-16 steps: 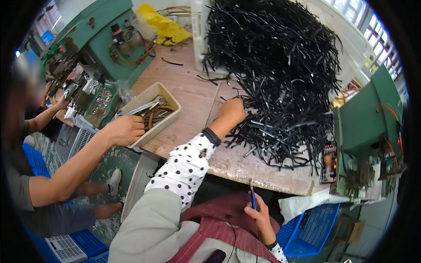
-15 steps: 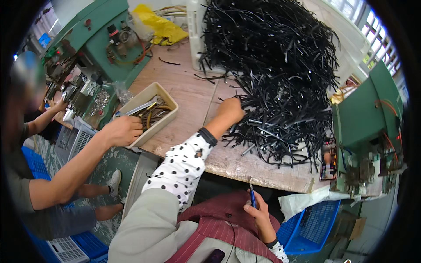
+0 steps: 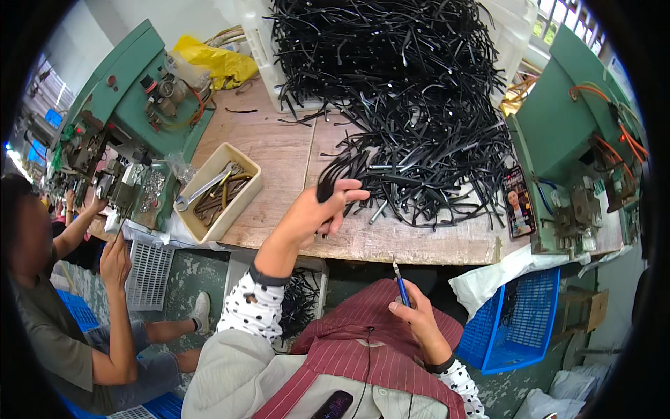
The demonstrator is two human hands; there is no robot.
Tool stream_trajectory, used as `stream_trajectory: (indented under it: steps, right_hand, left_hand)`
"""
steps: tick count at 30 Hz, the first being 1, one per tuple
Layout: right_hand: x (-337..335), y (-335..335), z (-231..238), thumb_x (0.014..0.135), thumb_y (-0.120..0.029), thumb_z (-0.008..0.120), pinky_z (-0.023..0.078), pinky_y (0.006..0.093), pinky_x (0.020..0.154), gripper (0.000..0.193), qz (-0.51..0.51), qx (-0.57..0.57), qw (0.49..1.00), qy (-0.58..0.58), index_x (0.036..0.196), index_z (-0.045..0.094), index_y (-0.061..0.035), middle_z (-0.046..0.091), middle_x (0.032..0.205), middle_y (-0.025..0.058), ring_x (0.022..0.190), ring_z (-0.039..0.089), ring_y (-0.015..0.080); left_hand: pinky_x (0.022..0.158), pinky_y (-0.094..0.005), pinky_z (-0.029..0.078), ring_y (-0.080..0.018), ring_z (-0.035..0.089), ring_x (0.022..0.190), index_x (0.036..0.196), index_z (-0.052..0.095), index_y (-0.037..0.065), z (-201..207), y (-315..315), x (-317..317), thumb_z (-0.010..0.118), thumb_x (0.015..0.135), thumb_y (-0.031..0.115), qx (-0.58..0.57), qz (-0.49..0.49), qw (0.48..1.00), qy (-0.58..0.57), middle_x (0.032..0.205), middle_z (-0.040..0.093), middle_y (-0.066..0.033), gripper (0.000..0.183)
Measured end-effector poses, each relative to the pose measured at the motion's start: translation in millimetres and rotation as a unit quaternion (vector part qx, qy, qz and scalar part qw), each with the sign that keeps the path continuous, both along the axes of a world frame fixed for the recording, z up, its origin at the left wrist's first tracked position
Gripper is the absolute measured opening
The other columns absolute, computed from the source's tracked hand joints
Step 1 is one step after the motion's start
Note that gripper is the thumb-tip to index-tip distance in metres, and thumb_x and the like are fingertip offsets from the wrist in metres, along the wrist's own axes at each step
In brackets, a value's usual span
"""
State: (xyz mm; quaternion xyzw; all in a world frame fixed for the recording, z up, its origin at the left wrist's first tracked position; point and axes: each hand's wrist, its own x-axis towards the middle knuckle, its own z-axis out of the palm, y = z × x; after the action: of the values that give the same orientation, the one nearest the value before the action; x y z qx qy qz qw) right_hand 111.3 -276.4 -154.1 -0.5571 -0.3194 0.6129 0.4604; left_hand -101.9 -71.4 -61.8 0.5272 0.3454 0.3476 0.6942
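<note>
My left hand is over the table's front part, left of the heap, with a bunch of thin black eyeglass temples gripped in it. Their slim ends fan upward past the fingers, some of which stick out to the right. A big heap of similar temples spreads over the table beside it, some with silvery sections. Close to my apron, below the table edge, my right hand is closed round a blue-handled tool with a narrow metal tip pointing up; its exact kind is unclear.
A white crate full of temples stands behind the heap. A cream bin holds a wrench and pliers. Green machines flank the table; a phone lies at right. A co-worker sits left. A blue basket stands below.
My left hand has come back from the heap toward me and left, now holding a bunch of temples. My right hand still holds the blue tool. The co-worker's near hand has left the cream bin.
</note>
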Motion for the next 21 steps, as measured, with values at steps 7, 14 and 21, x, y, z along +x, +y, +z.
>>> stream_trajectory:
  steps: [7,14,21]
  right_hand:
    - [-3.9,-6.3,-14.4,0.074,-0.027,0.079,0.042,0.0223,0.068,0.066,-0.022,0.031,0.998,-0.043,0.127,0.052,0.0002,0.053,0.083,-0.0024,0.073,0.047,0.0078]
    - [-7.4,-0.7,-7.8,0.073,-0.029,0.079,0.041,0.0224,0.066,0.067,-0.021,0.031,0.997,-0.064,0.128,0.051,-0.0013,0.052,0.082,-0.0019,0.072,0.046,0.0077]
    - [-3.6,1.5,-7.8,0.072,-0.027,0.079,0.04,0.0223,0.064,0.069,-0.005,0.024,0.995,-0.094,0.129,0.05,-0.0009,0.052,0.082,-0.002,0.071,0.046,0.0077]
  left_hand:
    - [0.044,-0.0179,0.034,-0.0046,0.044,0.049,0.117,0.057,-0.005,-28.7,-50.6,-15.2,0.066,0.085,0.007,0.109,0.112,0.983,-0.097,0.1,0.068,-0.0185,0.035]
    - [0.066,-0.0217,0.041,-0.0097,0.05,0.068,0.096,0.062,0.0,-80.4,-35.5,-20.4,0.071,0.086,0.012,0.316,0.329,0.884,0.104,0.081,0.059,-0.003,0.018]
    - [0.071,-0.0306,0.05,-0.0227,0.062,0.078,0.099,0.063,0.001,-87.6,-33.5,-5.4,0.06,0.068,-0.015,0.468,0.263,0.838,0.099,0.088,0.062,-0.0104,0.035]
